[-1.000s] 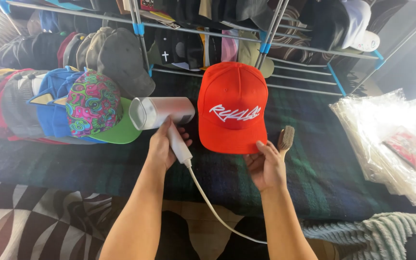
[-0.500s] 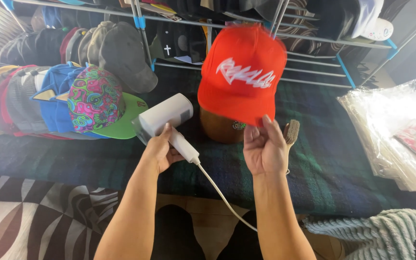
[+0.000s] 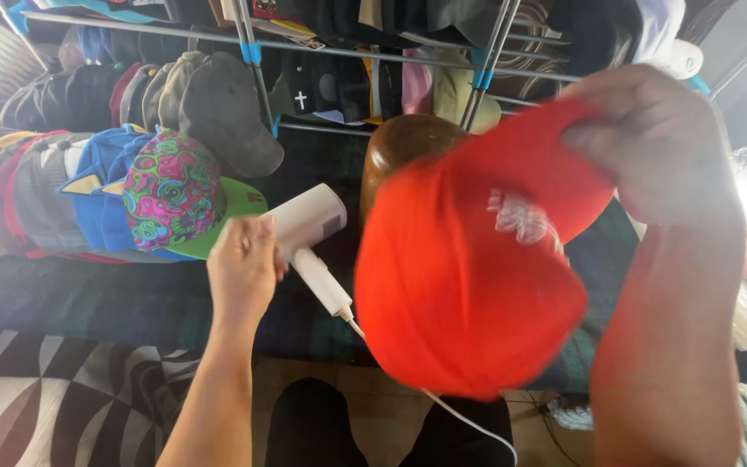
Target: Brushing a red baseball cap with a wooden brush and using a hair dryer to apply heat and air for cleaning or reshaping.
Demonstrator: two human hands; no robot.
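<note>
Lifting red fabric cap (image 3: 469, 294) off brown wooden head form (image 3: 404, 147), right hand (image 3: 650, 143) clamped on its crown, blurred; I'd keep it clear of white handheld steamer (image 3: 309, 233) gripped by left hand (image 3: 242, 264).

Cap lifted off the form

The right hand (image 3: 650, 143) has raised the red cap (image 3: 469, 285) toward the camera, baring the brown form (image 3: 404, 147); the left hand (image 3: 242, 264) shifted its steamer (image 3: 309, 227) slightly.
</note>
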